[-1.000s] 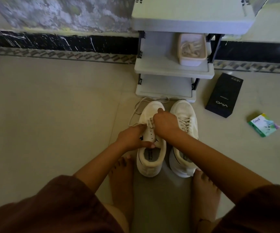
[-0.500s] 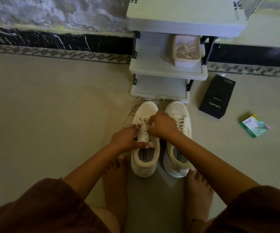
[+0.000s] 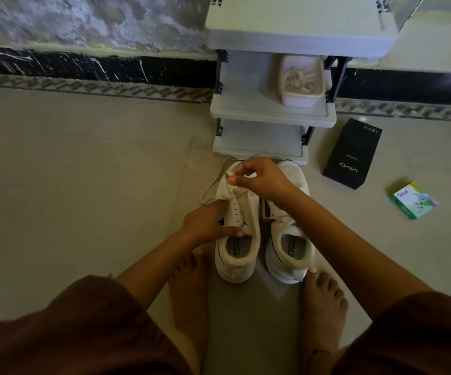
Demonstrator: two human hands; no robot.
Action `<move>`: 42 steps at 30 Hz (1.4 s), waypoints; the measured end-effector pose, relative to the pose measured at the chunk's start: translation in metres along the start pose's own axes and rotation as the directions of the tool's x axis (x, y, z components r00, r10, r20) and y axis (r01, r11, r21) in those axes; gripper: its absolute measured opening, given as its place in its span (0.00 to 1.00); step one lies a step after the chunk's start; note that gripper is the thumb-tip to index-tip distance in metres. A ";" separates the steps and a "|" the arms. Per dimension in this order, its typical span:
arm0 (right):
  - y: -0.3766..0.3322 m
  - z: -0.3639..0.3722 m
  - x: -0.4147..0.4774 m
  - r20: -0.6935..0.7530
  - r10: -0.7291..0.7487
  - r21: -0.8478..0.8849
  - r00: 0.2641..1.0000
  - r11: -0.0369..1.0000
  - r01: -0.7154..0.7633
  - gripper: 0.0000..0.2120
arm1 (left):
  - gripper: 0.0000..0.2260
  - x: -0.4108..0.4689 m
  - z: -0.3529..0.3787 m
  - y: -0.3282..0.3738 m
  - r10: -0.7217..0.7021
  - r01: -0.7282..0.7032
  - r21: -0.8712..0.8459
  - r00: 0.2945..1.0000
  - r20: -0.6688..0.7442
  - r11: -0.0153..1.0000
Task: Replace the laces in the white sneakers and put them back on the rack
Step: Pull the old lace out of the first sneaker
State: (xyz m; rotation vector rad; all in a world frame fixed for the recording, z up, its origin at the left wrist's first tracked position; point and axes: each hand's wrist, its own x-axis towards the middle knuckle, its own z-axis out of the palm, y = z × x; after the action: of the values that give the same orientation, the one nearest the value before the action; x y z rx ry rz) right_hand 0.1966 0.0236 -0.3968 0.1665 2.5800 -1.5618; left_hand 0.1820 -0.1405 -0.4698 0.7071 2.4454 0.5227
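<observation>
a: where are we, starting from the left?
b: our left hand (image 3: 208, 220) curls over the side of the left sneaker (image 3: 239, 247), thumb at its collar, pinning it to the floor (image 3: 83, 185). a loose lace (image 3: 213, 184) trails off near its toe.
a: and the other hand?
b: our right hand (image 3: 262, 180) pinches that lace between thumb and forefinger, above the toe. the upper eyelets are bare (old lace leaving or new one entering, we cannot tell).
a: so how far along are we?
b: early, we judge. the right sneaker (image 3: 293, 247) beside it looks laced, though with which lace we cannot say. both stand on the floor just before the shoe rack (image 3: 246, 104), where a tub of laces (image 3: 298, 100) sits on a shelf. lacing and shelving remain.
</observation>
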 end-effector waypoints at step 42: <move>0.028 0.019 -0.008 0.020 0.187 -0.709 0.982 0.695 -0.118 0.19 | 0.40 0.000 0.001 0.005 -0.035 0.035 0.012 0.999 0.018 0.999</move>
State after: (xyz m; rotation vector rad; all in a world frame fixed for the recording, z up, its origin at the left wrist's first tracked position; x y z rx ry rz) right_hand 0.2101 0.0193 -0.4291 0.2140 2.7845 -0.4194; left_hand 0.1846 -0.1369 -0.4682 0.6695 2.4416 0.4873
